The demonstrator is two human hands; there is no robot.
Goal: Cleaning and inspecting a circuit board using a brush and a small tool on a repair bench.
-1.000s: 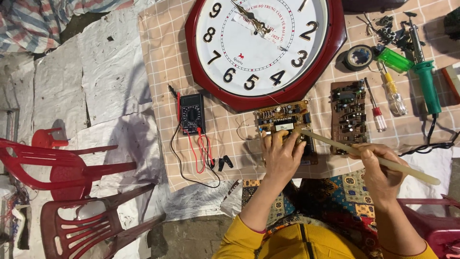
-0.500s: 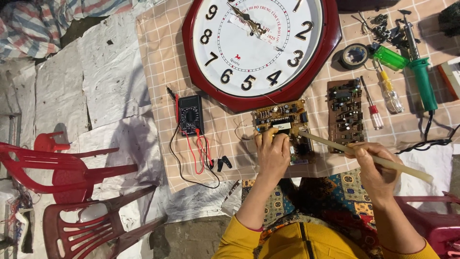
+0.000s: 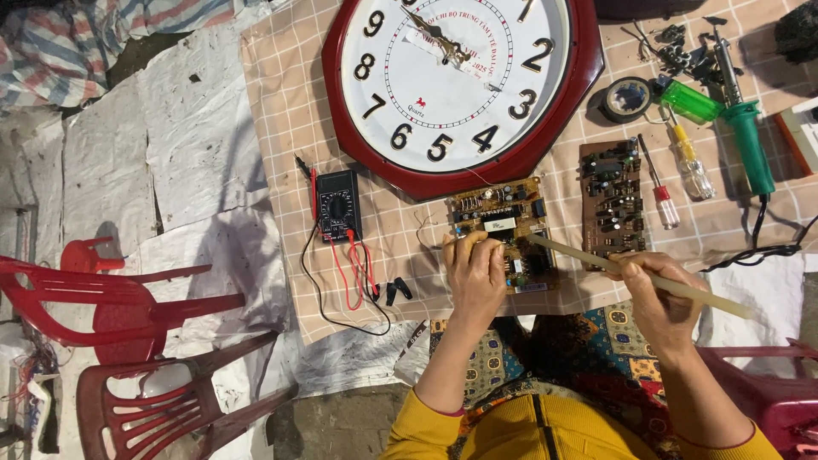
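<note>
One view only, from the head camera, looking down on a table (image 3: 281,102) laid with a beige checked cloth. Left hand (image 3: 474,274): closed palm-down on the near edge of a yellow-brown circuit board (image 3: 503,230), fingers curled over it and pinning it flat to the cloth just below the wall clock (image 3: 460,85). Right hand (image 3: 652,294): closed in a pen-like grip round a long pale stick (image 3: 639,277), which runs slantwise from beyond the wrist up to the board, its tip resting at the board's right edge. Step in hand, as judged: probing or prising at one component while the board is steadied; the next move would call for a firm hold on the board and light, well-aimed pressure at the tip, since the parts stand close together. Materials: board rigid and flat, studded with small upright parts; stick smooth, straight, faintly translucent; clock eight-sided, glossy dark-red rim, white face. Surroundings: a second, brown circuit board (image 3: 609,200) lying apart to the right; a black multimeter (image 3: 338,204) with red and black leads to the left; a clear-handled screwdriver (image 3: 688,166), a green-handled soldering iron (image 3: 750,140) and a roll of black tape (image 3: 628,96) further right; red plastic chairs (image 3: 119,307) on the sheeted floor.
</note>
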